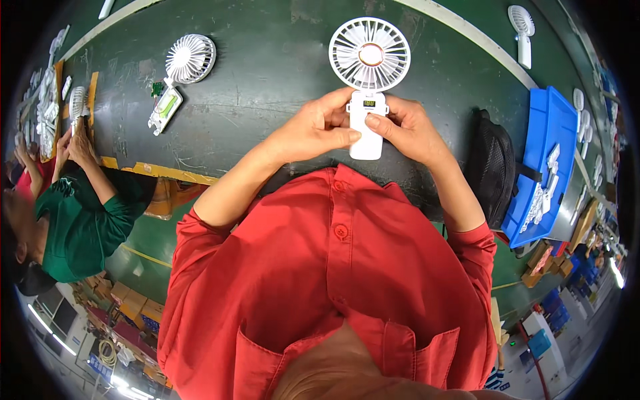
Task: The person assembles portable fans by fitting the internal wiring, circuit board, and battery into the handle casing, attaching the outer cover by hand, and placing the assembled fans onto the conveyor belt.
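Note:
Between my two hands is a white handheld fan point(365, 143), its round caged head pointing away from me and a small lit display near the top of its handle. My left hand point(317, 127) grips the handle's left side, thumb laid on the front. From the other side my right hand point(410, 130) holds the same handle, its thumb pressed on the front below the display. To the left on the table lies a second white fan point(191, 60), its handle opened so that a green and white inside and a small green circuit board point(158, 88) show.
A blue bin point(543, 167) with white parts stands at the right, beside a black mesh bag point(491, 167). Another white fan point(523, 40) lies at the far right. On the left, a co-worker in green point(87, 227) handles a fan at the same dark green table point(267, 67).

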The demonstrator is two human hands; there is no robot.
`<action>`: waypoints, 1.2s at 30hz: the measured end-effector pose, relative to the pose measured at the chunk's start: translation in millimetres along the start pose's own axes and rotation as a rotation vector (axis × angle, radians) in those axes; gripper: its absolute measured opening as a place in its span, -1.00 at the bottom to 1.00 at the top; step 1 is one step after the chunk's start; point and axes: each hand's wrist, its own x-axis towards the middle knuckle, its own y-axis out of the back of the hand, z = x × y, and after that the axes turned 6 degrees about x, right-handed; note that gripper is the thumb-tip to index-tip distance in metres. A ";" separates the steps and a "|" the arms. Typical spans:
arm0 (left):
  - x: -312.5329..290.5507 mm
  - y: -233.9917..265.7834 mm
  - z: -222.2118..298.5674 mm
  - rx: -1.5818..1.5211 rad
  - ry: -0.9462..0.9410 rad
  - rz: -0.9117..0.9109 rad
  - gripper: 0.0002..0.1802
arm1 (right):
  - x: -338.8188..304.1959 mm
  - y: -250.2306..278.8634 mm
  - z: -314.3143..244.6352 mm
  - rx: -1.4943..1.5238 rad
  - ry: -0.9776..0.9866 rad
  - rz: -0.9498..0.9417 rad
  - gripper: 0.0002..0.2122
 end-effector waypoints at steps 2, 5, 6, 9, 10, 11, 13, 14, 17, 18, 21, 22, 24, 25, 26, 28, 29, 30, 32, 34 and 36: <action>-0.2 -3.4 -2.2 0.124 0.016 0.043 -0.39 | 0.7 -0.9 -1.1 0.003 0.005 0.011 -0.72; -2.5 -9.3 -2.7 0.234 0.023 0.138 -0.37 | 1.7 -4.8 -2.1 0.021 -0.001 0.022 -0.71; -2.8 -10.5 -1.8 0.237 0.021 0.137 -0.37 | 1.7 -5.0 -1.8 0.033 -0.014 0.023 -0.71; -4.0 -12.4 0.5 0.265 0.003 0.147 -0.36 | 1.5 -5.9 5.3 0.066 0.020 0.023 -0.73; -4.5 -12.4 0.6 0.273 0.024 0.149 -0.36 | 1.2 -6.0 5.9 0.069 0.021 0.024 -0.73; -4.2 -12.4 0.8 0.281 0.044 0.150 -0.36 | 1.2 -5.4 5.9 0.077 0.006 0.011 -0.72; -2.2 -15.0 0.1 0.242 0.005 0.153 -0.42 | 1.7 -3.6 7.3 0.087 -0.008 -0.001 -0.71; -0.3 -16.1 0.7 0.202 -0.034 0.155 -0.46 | 1.8 -2.3 9.9 0.188 -0.028 0.010 -0.69; 11.1 -12.2 12.9 -0.245 0.128 0.058 -0.50 | 7.4 7.9 17.5 0.543 -0.102 -0.019 -0.64; 14.9 -8.1 13.2 -0.312 0.112 -0.003 -0.42 | 7.4 6.9 10.5 0.685 -0.123 -0.010 -0.60; 24.7 -3.7 22.0 -0.298 0.132 -0.046 -0.44 | 14.4 7.0 7.5 0.818 -0.083 0.031 -0.59; 27.2 -4.8 24.3 -0.211 0.137 -0.014 -0.47 | 15.6 10.1 9.7 0.809 -0.069 0.027 -0.59; 34.1 -9.9 25.7 0.038 0.092 0.030 -0.55 | 20.8 16.8 18.8 0.742 -0.054 0.016 -0.62; 36.2 -11.6 19.9 0.063 0.060 0.041 -0.53 | 20.5 15.1 20.4 0.645 -0.046 0.083 -0.65; 42.0 -7.7 16.4 0.097 0.017 0.059 -0.50 | 25.4 14.4 14.6 0.529 0.017 0.125 -0.66; 51.0 -4.3 23.8 0.081 -0.058 0.062 -0.41 | 27.5 11.7 1.4 0.409 0.056 0.111 -0.67; 55.5 -4.4 27.1 0.092 -0.103 0.054 -0.38 | 31.1 12.6 0.6 0.474 0.027 0.092 -0.66; 59.6 -3.3 26.7 0.109 -0.165 0.086 -0.37 | 36.8 13.5 -0.1 0.539 -0.006 0.070 -0.65; 65.3 4.9 37.2 0.200 -0.085 0.139 -0.36 | 57.8 26.0 -7.3 0.497 0.016 0.117 -0.65; 65.8 12.2 37.9 0.414 -0.129 0.301 -0.41 | 81.8 37.7 -31.0 0.545 0.098 0.163 -0.73; 56.5 26.9 47.1 0.759 -0.154 0.335 -0.51 | 106.0 75.7 -55.8 0.298 0.075 0.295 -0.69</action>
